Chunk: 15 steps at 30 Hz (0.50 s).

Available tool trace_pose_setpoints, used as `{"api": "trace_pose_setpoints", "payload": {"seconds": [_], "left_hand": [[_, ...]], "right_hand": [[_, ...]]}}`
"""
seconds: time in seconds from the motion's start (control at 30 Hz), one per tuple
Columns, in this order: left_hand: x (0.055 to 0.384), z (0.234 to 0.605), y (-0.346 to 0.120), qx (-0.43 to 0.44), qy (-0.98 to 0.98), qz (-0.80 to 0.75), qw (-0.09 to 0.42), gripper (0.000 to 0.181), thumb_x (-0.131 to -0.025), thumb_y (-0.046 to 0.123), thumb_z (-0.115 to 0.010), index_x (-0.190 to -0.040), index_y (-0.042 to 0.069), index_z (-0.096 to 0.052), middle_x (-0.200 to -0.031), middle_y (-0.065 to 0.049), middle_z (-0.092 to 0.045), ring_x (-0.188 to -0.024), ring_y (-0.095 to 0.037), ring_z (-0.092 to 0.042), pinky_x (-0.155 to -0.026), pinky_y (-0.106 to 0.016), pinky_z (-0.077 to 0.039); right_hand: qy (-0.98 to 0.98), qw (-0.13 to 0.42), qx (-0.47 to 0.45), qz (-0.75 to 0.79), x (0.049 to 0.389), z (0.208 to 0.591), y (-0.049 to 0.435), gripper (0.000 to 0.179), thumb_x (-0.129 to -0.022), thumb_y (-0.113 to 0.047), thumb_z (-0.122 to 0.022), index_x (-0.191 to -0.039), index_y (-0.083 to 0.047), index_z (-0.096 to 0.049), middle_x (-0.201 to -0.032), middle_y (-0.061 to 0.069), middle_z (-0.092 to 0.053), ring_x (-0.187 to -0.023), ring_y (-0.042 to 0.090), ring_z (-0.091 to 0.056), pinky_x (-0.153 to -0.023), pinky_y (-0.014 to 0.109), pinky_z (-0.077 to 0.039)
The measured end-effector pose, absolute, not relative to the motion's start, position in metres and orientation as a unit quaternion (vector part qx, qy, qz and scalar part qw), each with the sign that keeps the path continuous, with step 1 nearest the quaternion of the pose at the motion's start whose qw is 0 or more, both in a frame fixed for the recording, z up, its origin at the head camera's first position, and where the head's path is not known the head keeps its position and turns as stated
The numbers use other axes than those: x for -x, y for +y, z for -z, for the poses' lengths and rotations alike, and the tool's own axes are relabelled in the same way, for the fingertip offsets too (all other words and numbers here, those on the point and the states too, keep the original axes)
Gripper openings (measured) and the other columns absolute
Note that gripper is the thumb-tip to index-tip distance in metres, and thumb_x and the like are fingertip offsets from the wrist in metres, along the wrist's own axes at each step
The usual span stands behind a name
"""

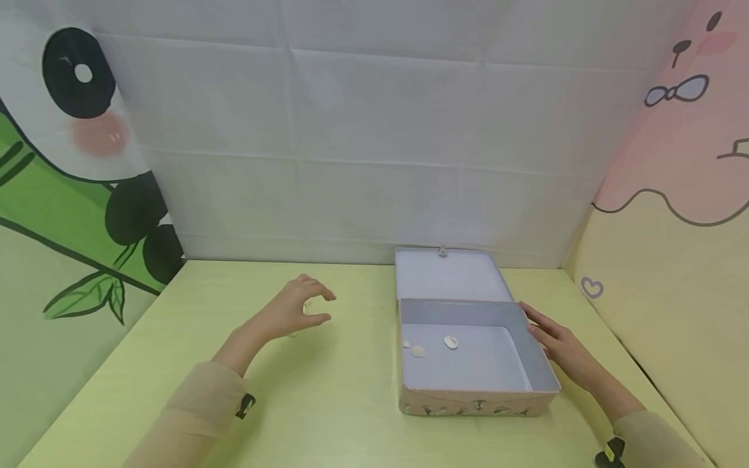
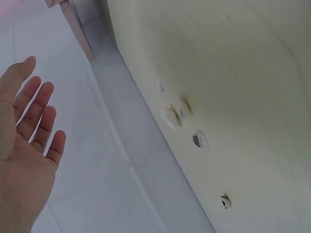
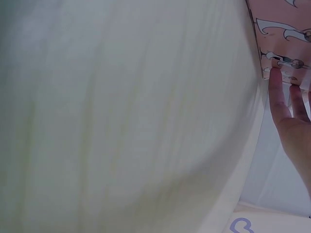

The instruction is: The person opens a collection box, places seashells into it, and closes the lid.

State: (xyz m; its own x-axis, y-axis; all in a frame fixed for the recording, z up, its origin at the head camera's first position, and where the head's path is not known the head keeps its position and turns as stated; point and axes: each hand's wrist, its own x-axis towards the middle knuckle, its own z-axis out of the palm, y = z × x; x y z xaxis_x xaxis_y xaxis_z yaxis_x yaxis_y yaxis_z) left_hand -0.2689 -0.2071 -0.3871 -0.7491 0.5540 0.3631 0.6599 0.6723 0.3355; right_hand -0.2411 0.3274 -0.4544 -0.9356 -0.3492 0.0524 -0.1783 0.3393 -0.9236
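Observation:
My left hand (image 1: pixel 287 312) is held above the table left of the box, fingers loosely bent, thumb apart and nothing between them. Several small shells (image 2: pixel 169 117) lie scattered on the table in the left wrist view; in the head view this hand mostly hides them. A pink patterned box (image 1: pixel 480 403) stands with its lid (image 1: pixel 447 276) tipped back. Inside, a white shell (image 1: pixel 450 342) lies near the middle, with a cream shell (image 1: pixel 418 351) and a smaller piece (image 1: pixel 406 344) by the left wall. The right hand (image 1: pixel 558 344) rests its fingertips against the box's right side.
The pale yellow table (image 1: pixel 351 422) carries the box right of centre. A white cloth wall (image 1: pixel 363 130) rises behind it. Painted side panels stand at left and right, the right panel (image 1: pixel 673 292) close to the right arm.

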Motion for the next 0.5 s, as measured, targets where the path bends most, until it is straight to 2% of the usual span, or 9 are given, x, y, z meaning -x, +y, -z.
{"api": "trace_pose_setpoints", "payload": {"seconds": [0.1, 0.33, 0.5], "left_hand": [[0.270, 0.393, -0.217, 0.325, -0.910, 0.227, 0.117, 0.031, -0.076, 0.018, -0.078, -0.104, 0.013, -0.068, -0.102, 0.005, -0.067, -0.103, -0.020, -0.051, -0.092, -0.045, -0.038], [0.272, 0.406, -0.237, 0.311, -0.921, 0.202, 0.119, 0.030, -0.077, 0.018, -0.077, -0.104, 0.009, -0.068, -0.101, 0.001, -0.067, -0.103, -0.024, -0.051, -0.090, -0.048, -0.038], [0.273, 0.414, -0.249, 0.302, -0.930, 0.179, 0.105, 0.030, -0.077, 0.017, -0.077, -0.104, 0.007, -0.068, -0.103, -0.001, -0.068, -0.101, -0.025, -0.051, -0.087, -0.048, -0.038]], "right_hand": [[0.815, 0.076, 0.166, 0.550, 0.242, 0.455, 0.328, 0.051, -0.104, -0.025, -0.035, -0.152, -0.018, -0.019, -0.155, 0.022, -0.015, -0.114, -0.014, -0.043, -0.092, 0.053, -0.045], [0.809, 0.083, 0.167, 0.558, 0.243, 0.456, 0.328, 0.051, -0.104, -0.023, -0.035, -0.152, -0.018, -0.019, -0.155, 0.021, -0.013, -0.115, -0.013, -0.044, -0.088, 0.033, -0.048], [0.802, 0.088, 0.166, 0.567, 0.243, 0.456, 0.328, 0.052, -0.104, -0.023, -0.035, -0.152, -0.017, -0.018, -0.155, 0.020, -0.012, -0.116, -0.013, -0.044, -0.085, 0.025, -0.048]]}}
